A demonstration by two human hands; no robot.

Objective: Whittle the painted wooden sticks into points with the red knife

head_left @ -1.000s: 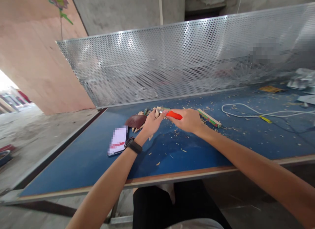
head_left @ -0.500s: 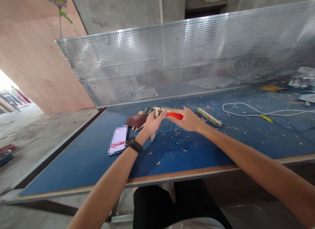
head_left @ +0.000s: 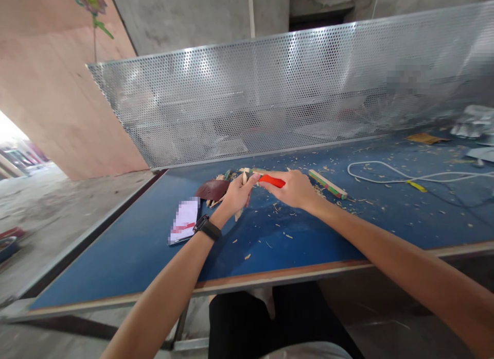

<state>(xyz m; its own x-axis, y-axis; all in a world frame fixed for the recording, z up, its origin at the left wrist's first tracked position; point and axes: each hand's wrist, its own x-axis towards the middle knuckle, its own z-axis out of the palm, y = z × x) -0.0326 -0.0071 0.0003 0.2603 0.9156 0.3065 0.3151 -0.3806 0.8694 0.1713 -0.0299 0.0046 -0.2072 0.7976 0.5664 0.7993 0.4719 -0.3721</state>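
Workpiece (head_left: 239, 214) is pale, narrow wood with a tapered lower end, gripped over the tabletop (head_left: 146, 266) by the curled left hand (head_left: 236, 195); the right hand (head_left: 294, 189) encloses a red-orange tool handle (head_left: 272, 181).

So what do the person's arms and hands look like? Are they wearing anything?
The left hand and right hand wear no gloves. No sleeves show on the left arm or the right arm. A black watch with a wide band goes around the left wrist; the right wrist has nothing on it.
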